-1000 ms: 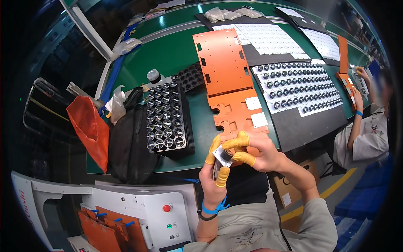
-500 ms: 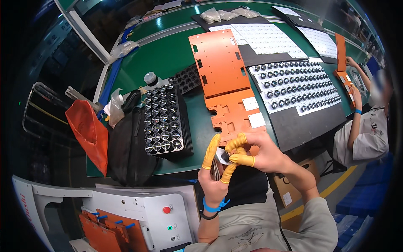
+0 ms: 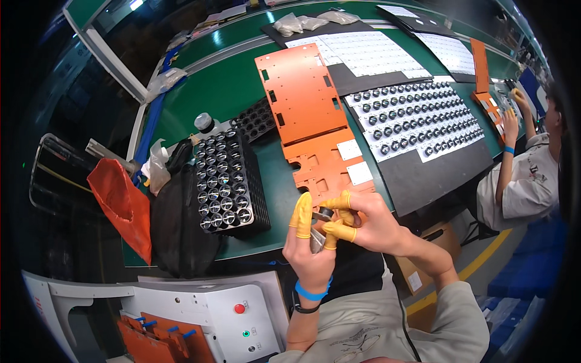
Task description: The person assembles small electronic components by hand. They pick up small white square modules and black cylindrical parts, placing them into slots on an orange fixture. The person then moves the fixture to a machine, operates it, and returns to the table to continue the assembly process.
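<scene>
My right hand [image 3: 372, 225], in yellow finger cots, pinches a small black round part [image 3: 326, 212], which looks like a lens, above the near end of the hinged orange fixture [image 3: 305, 97]. Close beside it, my left hand [image 3: 310, 251], also in yellow finger cots, is closed on a small thin plate [image 3: 316, 241]. Fingers partly cover the plate, and I cannot tell whether it touches the round part. Two white square plates [image 3: 348, 150] lie on the fixture's lower half, beyond my hands.
Left of the fixture stands a stack of black trays [image 3: 257, 187] with clear round lenses. White sheets [image 3: 414, 121] bearing rows of black round parts lie on a dark board [image 3: 433, 175] at right. A co-worker's hand [image 3: 510, 124] is at another orange fixture. An orange bag [image 3: 121, 206] hangs left.
My left hand has turned, so the plate now shows more edge-on, lower between the fingers. The black round part has come into clearer sight in my right fingers. The whole view has shifted slightly.
</scene>
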`<move>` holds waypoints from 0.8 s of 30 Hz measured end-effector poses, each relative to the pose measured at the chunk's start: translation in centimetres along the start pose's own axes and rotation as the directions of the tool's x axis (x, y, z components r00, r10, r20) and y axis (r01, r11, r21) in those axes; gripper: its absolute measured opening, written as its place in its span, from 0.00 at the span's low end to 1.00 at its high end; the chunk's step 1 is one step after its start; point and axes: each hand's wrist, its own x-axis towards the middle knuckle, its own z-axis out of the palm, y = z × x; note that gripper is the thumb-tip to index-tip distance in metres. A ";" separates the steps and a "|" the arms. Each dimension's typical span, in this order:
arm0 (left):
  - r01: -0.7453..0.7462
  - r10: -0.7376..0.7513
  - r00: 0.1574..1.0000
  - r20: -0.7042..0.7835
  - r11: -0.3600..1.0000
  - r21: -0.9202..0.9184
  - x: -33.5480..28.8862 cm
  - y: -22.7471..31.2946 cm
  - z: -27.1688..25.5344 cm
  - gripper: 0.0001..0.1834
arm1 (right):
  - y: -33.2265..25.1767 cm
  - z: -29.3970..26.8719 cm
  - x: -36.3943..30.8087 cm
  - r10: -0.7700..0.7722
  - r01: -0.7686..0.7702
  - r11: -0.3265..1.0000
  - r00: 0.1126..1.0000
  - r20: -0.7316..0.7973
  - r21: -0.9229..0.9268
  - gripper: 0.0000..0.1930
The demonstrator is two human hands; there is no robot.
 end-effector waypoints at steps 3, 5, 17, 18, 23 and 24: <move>0.067 -0.069 0.997 0.027 0.996 0.061 -0.3 0.8 1.7 0.32 | 1.4 0.2 -0.7 -0.077 0.030 0.973 0.977 -0.200 -0.228 0.13; 0.141 -0.138 0.987 0.086 0.989 -0.040 0.0 1.3 2.6 0.34 | 3.1 -0.3 -0.6 -0.165 0.048 0.934 0.937 -0.307 -0.354 0.10; 0.354 -0.322 0.931 0.175 0.912 -0.208 0.3 -2.8 1.6 0.22 | 8.5 -8.4 -2.9 0.628 -0.605 0.776 0.766 0.135 -0.178 0.20; 0.345 -0.312 0.934 0.172 0.913 -0.218 0.2 -2.9 1.7 0.21 | 9.0 -8.4 -2.6 0.641 -0.622 0.767 0.744 0.188 -0.157 0.20; 0.385 -0.362 0.923 0.133 0.840 -0.382 0.8 -2.4 1.5 0.16 | 7.8 -9.1 -0.2 0.698 -0.635 0.716 0.641 0.321 -0.290 0.23; 0.449 -0.450 0.885 0.117 0.763 -0.465 0.6 -2.4 1.3 0.16 | 7.5 -9.3 0.4 0.723 -0.627 0.690 0.601 0.340 -0.361 0.22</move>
